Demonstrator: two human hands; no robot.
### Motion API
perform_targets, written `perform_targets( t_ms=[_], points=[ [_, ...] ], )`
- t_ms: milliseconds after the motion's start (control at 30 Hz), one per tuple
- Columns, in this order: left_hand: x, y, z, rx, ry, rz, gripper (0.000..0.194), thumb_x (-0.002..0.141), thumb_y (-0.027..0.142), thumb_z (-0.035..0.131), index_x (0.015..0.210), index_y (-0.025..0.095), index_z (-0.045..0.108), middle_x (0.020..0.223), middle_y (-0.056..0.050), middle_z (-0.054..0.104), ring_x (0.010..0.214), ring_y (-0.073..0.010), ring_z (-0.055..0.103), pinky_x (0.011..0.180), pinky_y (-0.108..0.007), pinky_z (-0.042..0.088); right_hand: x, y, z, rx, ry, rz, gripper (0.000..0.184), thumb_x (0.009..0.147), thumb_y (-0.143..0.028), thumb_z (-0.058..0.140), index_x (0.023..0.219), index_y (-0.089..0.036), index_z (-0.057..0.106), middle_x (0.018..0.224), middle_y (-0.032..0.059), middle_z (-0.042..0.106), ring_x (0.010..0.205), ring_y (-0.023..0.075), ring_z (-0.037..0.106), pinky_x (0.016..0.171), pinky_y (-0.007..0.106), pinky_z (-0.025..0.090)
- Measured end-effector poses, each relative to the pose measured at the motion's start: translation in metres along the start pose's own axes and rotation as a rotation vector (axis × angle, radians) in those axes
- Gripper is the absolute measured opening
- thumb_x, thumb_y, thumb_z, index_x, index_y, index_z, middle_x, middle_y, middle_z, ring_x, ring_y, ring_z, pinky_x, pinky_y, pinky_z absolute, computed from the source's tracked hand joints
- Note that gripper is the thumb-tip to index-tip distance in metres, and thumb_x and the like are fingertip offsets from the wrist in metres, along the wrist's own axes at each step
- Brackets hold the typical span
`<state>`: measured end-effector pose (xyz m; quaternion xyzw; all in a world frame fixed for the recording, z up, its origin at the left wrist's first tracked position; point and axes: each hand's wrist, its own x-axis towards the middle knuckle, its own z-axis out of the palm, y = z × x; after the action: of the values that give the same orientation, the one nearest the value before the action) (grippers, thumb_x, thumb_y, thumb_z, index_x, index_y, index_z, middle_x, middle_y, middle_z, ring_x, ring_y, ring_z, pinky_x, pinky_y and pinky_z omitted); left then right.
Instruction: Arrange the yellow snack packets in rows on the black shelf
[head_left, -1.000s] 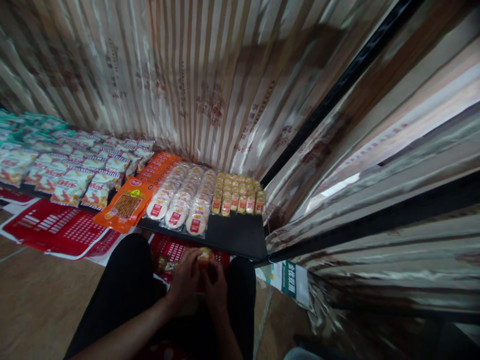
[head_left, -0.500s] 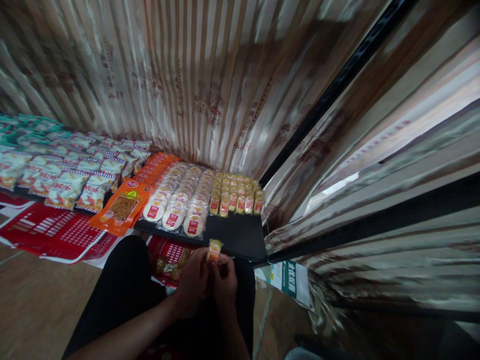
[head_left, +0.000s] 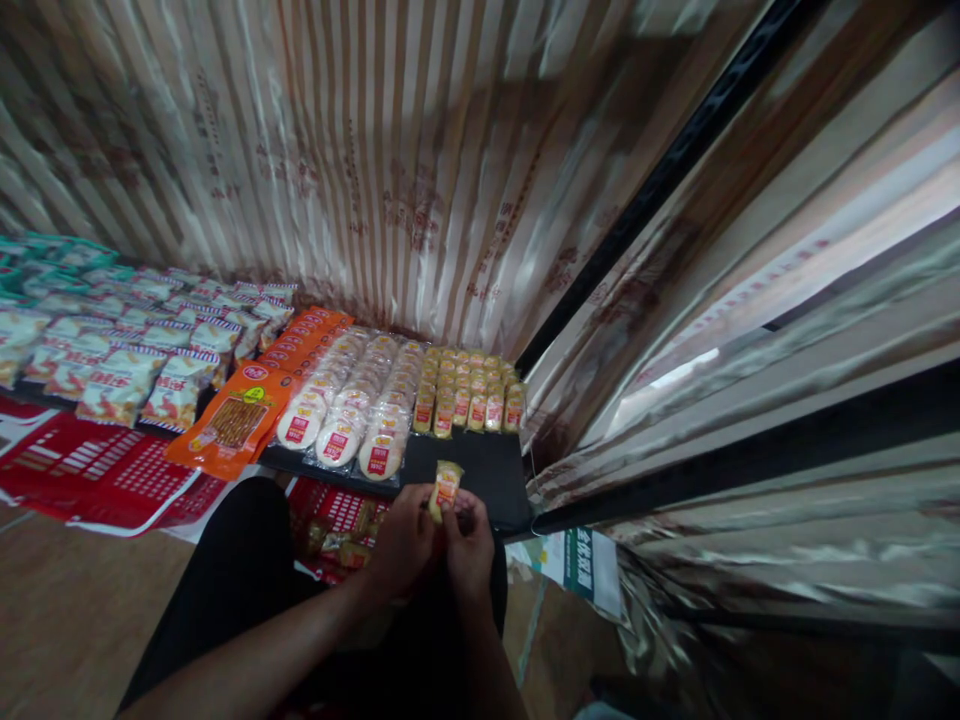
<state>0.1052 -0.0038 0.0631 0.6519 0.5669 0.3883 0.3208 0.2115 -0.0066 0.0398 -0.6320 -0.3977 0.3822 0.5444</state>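
Both my hands hold one small yellow snack packet [head_left: 445,487] with a red label, upright above my knees at the front edge of the black shelf [head_left: 469,465]. My left hand [head_left: 406,535] is closed on its left side, and my right hand [head_left: 468,540] pinches its lower right part. Just beyond, rows of like yellow packets [head_left: 477,408] stand at the shelf's right end. Beside them lie rows of round white wrapped crackers [head_left: 337,440] with red labels. Below my left hand, a red basket [head_left: 304,492] holds several yellowish packets [head_left: 349,550].
Orange snack bags [head_left: 244,410] and white snack bags [head_left: 124,385] fill the shelf leftward. Another red basket [head_left: 142,475] is under its front edge. A striped curtain [head_left: 420,180] hangs behind. A dark slanted post [head_left: 600,280] rises at the right, above a printed bag [head_left: 581,570].
Both hands, with the yellow packet between them, have moved slightly right and upward toward the shelf. The view has shifted a little.
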Motion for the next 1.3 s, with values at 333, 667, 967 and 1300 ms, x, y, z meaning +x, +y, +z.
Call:
perform_targets(
  t_ms=[333, 667, 967, 1300],
  points=[
    [0.02, -0.002, 0.017, -0.034, 0.012, 0.029, 0.033, 0.072, 0.002, 0.036, 0.095, 0.016, 0.056, 0.095, -0.006, 0.061, 0.091, -0.0158, 0.056, 0.085, -0.033, 0.046, 0.027, 0.003, -0.007, -0.041, -0.027, 0.016, 0.033, 0.071, -0.041, 0.059, 0.096, -0.019, 0.055, 0.092, 0.0066, 0.067, 0.083, 0.0198, 0.064, 0.078, 0.033, 0.049],
    [0.033, -0.001, 0.029, -0.027, -0.015, 0.053, 0.039, 0.069, 0.0, 0.036, 0.101, 0.016, 0.055, 0.103, -0.008, 0.062, 0.1, -0.0167, 0.056, 0.092, -0.035, 0.045, 0.041, -0.002, -0.009, -0.083, -0.001, -0.036, 0.029, 0.073, -0.036, 0.059, 0.096, -0.018, 0.055, 0.092, 0.0072, 0.068, 0.084, 0.0195, 0.064, 0.076, 0.031, 0.049],
    [0.038, -0.001, 0.041, -0.02, -0.025, 0.005, 0.042, 0.066, -0.002, 0.037, 0.1, 0.014, 0.055, 0.105, -0.01, 0.06, 0.103, -0.0174, 0.055, 0.092, -0.035, 0.047, 0.049, 0.004, -0.006, -0.102, 0.043, -0.072, 0.029, 0.073, -0.037, 0.057, 0.095, -0.018, 0.055, 0.091, 0.0068, 0.066, 0.083, 0.0189, 0.063, 0.075, 0.031, 0.048],
    [0.048, -0.003, 0.049, -0.043, -0.047, 0.028, 0.047, 0.064, -0.004, 0.036, 0.103, 0.014, 0.055, 0.112, -0.01, 0.059, 0.11, -0.0174, 0.053, 0.099, -0.038, 0.043, 0.073, 0.018, -0.004, -0.141, 0.074, -0.068, 0.03, 0.074, -0.038, 0.055, 0.097, -0.018, 0.055, 0.093, 0.0073, 0.065, 0.083, 0.0187, 0.062, 0.076, 0.033, 0.048]
  ],
)
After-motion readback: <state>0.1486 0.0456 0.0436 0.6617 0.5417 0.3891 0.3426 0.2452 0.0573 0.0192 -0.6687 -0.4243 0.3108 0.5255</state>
